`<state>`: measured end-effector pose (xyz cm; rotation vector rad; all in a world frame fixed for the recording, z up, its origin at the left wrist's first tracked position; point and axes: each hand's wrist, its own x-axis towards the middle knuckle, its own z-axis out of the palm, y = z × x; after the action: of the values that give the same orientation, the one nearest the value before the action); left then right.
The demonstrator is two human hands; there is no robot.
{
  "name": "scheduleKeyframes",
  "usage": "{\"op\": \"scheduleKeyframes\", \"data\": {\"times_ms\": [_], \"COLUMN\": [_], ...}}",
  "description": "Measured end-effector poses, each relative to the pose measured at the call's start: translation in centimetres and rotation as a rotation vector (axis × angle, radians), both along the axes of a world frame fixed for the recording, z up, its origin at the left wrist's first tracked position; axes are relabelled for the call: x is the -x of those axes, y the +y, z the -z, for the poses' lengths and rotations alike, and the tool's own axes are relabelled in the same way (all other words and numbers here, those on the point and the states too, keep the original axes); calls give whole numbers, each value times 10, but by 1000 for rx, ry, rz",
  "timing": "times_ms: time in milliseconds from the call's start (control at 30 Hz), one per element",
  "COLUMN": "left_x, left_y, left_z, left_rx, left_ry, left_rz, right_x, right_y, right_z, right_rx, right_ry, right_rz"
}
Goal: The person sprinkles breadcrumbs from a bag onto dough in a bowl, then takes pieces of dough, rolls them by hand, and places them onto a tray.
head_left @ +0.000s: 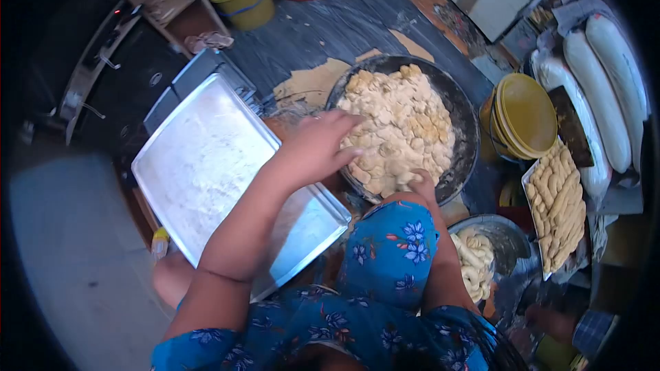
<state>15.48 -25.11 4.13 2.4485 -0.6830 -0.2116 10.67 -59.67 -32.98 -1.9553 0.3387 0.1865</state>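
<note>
A wide black basin [469,141] holds a large mass of lumpy, pale dough [405,117]. Over the left side of the dough is my left hand [323,139], its fingers stretched out and the thumb apart, with nothing held. My right hand [423,184] is at the near edge of the dough, partly hidden behind my knee. Its fingers are closed on a small piece of dough [405,180]. A metal baking tray [213,158], dusted with what looks like flour, lies to the left of the basin, under my left forearm.
A second basin [512,244] with twisted dough strands [473,261] stands at lower right. Beyond it is a tray of shaped dough pieces [557,206]. A yellow bucket [528,115] and long white filled bags [597,89] are at right; more buckets [244,0] stand at the back.
</note>
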Motion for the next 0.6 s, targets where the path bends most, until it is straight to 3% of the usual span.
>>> {"op": "scheduleKeyframes", "data": {"times_ms": [100,233,300,333,433,500,567,600], "left_x": [54,122,150,158,160,161,161,162], "left_y": [53,135,167,168,174,174,182,187], "left_z": [-21,38,83,78,82,79,90,93], "left_rx": [-128,-456,-540,-599,-548,-445,-331,-129], "left_ry": [-86,-132,-218,-192,-256,-294,-314,-370], "left_rz": [-206,-583,-804,-787,-783,-806,-829,-884], "right_x": [-7,-47,-54,-51,-45,-40,-21,-7], "right_y": [-19,-67,-38,-15,54,93,147,176], "right_z": [-30,-62,-151,-206,-316,-359,-404,-423], "right_rx": [-362,-298,-252,-290,-565,-649,-637,-633], "right_ry": [-10,-356,-463,-467,-555,-733,-880,-952], "right_rz": [393,277,262,225,38,-179,-216,-237]}}
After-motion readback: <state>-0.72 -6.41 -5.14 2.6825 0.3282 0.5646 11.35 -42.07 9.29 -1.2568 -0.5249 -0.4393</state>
